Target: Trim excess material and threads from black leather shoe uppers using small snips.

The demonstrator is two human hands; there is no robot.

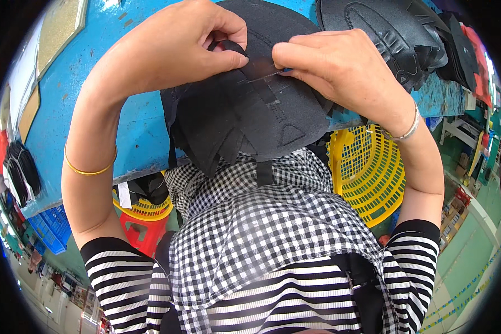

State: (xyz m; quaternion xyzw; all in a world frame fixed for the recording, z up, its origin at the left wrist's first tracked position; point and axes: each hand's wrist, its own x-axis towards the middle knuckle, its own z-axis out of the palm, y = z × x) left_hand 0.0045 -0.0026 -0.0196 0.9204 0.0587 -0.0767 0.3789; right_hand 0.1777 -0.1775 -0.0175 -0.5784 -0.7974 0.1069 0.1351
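Observation:
A large rounded black fabric panel (295, 111) hangs over the near edge of the blue table toward my lap, with stitched outlines and several loose black straps. My left hand (206, 47) is closed, thumb and fingers pinching a black strap (232, 47) above the panel. Just to its right, my right hand (334, 64) is closed too, its thumb and forefinger pinched at the panel's surface. What lies between those fingertips is too small to make out. A thin light line crosses the panel between the two hands.
More black sewn panels (384, 33) are stacked on the blue table (133, 128) at the far right. Below the table edge stand a yellow basket (373, 178) on the right and another yellow basket (145, 210) on a red stool (145, 234). A blue crate (49, 229) is at left.

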